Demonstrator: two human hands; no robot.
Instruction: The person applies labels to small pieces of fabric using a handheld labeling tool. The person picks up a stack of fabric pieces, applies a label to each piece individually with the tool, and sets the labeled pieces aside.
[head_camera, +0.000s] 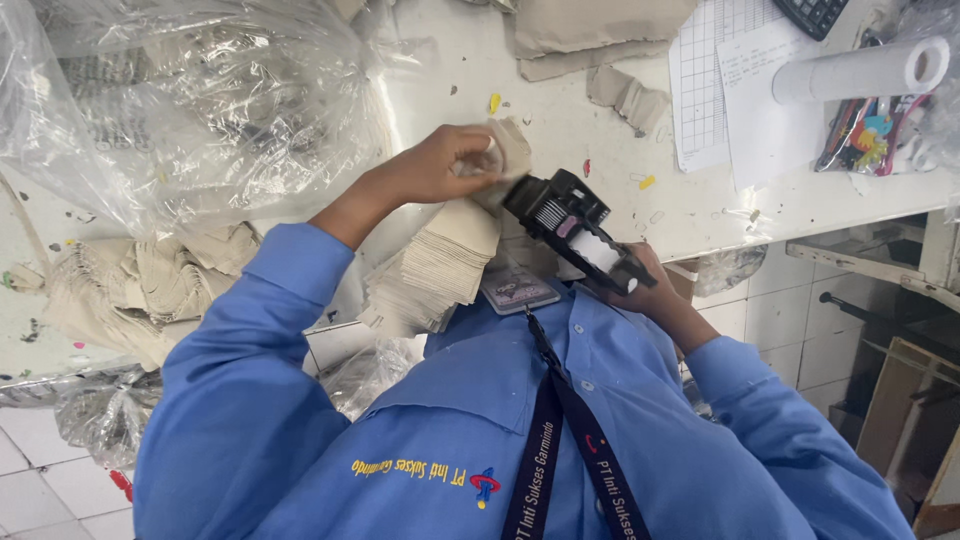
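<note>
Left hand (440, 165) pinching beige piece (510, 145), right hand (650, 285) gripping black labelling gun (575, 225), clear bag (190, 100) of pieces

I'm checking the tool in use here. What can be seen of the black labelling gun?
The black labelling gun is a hard, plastic-looking handheld tool with a ribbed wheel near its head and a white strip of tape along its top. It lies tilted, head toward the upper left. The right hand grips its handle; its head meets the beige paper pieces that the left hand holds above the stack.
</note>
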